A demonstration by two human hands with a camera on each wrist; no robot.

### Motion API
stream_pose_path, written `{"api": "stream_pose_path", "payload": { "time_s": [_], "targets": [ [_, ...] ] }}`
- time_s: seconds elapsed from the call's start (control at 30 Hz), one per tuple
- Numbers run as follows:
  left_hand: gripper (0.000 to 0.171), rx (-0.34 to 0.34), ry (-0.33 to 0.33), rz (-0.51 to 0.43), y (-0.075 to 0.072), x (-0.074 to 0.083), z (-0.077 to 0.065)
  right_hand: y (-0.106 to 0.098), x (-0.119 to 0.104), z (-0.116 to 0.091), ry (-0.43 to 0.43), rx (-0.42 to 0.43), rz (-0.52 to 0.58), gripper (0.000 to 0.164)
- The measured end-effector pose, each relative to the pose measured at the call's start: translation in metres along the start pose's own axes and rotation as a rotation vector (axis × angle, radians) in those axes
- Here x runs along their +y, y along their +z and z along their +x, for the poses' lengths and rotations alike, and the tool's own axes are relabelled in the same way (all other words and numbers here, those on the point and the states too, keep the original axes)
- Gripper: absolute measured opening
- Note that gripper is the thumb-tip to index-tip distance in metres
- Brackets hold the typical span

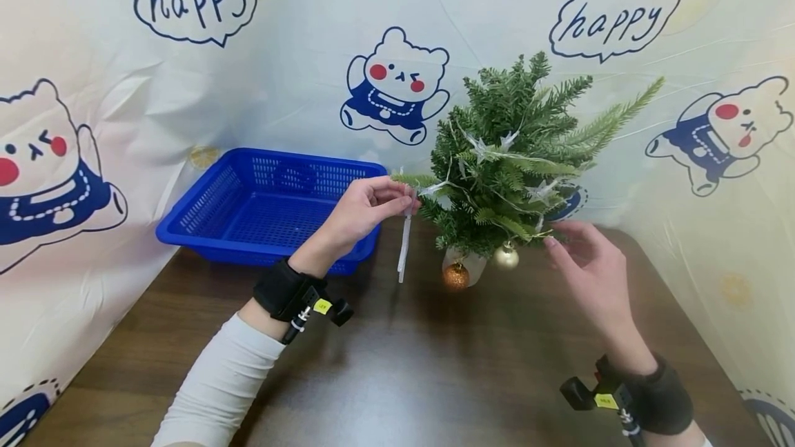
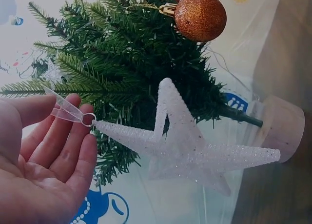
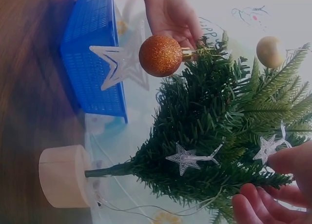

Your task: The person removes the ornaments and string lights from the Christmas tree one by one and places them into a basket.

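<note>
My left hand [image 1: 366,209] pinches the thin ribbon loop [image 2: 66,107] of a white glittery star ornament [image 2: 180,146]. The star hangs below my fingers, left of a small artificial Christmas tree [image 1: 509,157]; the head view shows it nearly edge-on. On the tree's right side, my right hand [image 1: 586,261] has its thumb and curled fingers about a branch tip [image 3: 275,179], holding it beside a clear star light [image 3: 265,148]. An orange glitter ball [image 1: 456,276] and a pale gold ball [image 1: 506,256] hang from lower branches. The tree's pale round base [image 3: 63,175] stands on the table.
A blue perforated plastic basket [image 1: 267,250] stands at the back left of the brown wooden table [image 1: 385,378], close behind my left hand. Thin wire with several star lights winds round the tree. A printed cloth [image 1: 298,74] hangs behind and at both sides.
</note>
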State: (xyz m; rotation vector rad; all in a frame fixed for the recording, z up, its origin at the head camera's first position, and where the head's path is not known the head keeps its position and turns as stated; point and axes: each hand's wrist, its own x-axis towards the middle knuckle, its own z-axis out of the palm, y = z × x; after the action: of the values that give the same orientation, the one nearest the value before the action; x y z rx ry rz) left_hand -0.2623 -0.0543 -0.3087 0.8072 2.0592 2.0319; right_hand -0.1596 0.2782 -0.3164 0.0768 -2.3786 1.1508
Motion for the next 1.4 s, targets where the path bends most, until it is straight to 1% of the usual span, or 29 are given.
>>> {"api": "stream_pose_path", "payload": {
  "time_s": [0.13,0.33,0.5,0.7,0.97,1.23,1.4],
  "targets": [
    [0.03,-0.021,0.01,0.003,-0.002,-0.003,0.0,-0.001,0.001,-0.001,-0.003,0.004,-0.005,0.03],
    [0.029,0.0,0.007,0.014,-0.002,-0.004,0.0,-0.001,0.001,-0.001,0.0,-0.002,0.0,0.029],
    [0.03,0.056,-0.002,-0.018,0.0,-0.001,-0.001,-0.001,0.001,-0.001,0.008,0.001,-0.01,0.028],
    [0.038,0.131,0.024,-0.047,-0.001,0.001,0.0,0.0,0.001,-0.001,0.005,-0.001,-0.007,0.027],
    [0.035,0.211,0.042,-0.042,-0.001,0.005,0.0,-0.001,0.001,0.001,0.003,-0.008,-0.014,0.027],
    [0.036,0.225,0.069,-0.042,-0.001,0.009,0.002,-0.001,0.001,0.002,0.01,-0.009,-0.007,0.027],
    [0.034,0.223,0.081,-0.039,-0.001,0.013,0.006,-0.001,0.001,0.002,0.008,-0.009,0.006,0.027]
  ]
}}
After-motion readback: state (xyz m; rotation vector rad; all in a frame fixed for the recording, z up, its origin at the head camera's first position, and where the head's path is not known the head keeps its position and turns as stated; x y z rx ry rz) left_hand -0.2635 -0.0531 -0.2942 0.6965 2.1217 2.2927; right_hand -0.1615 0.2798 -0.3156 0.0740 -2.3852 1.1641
